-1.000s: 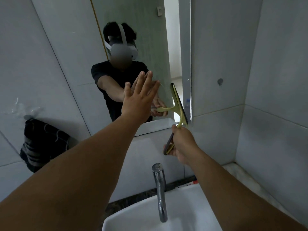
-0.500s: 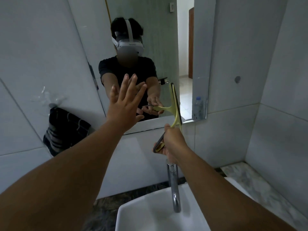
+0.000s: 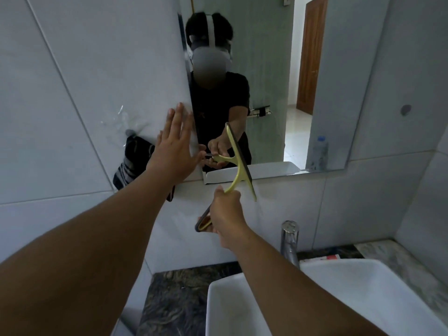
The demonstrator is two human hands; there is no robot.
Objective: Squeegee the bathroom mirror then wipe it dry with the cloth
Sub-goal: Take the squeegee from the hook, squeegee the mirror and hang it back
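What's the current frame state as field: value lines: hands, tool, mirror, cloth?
left hand: open, fingers straight, raised at the mirror's left edge
right hand: grips the squeegee handle
squeegee: yellow, dark blade tilted, low on the glass, lower end past the bottom edge
mirror: wall-mounted above the sink
cloth: dark striped, hanging on the wall left of the mirror, untouched

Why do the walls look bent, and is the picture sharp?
Head view: the wide-angle lens bows the tile lines and stretches the forearms; the squeegee and both hands look fairly sharp; light is dim and even, brightest in the mirror at the reflected doorway.
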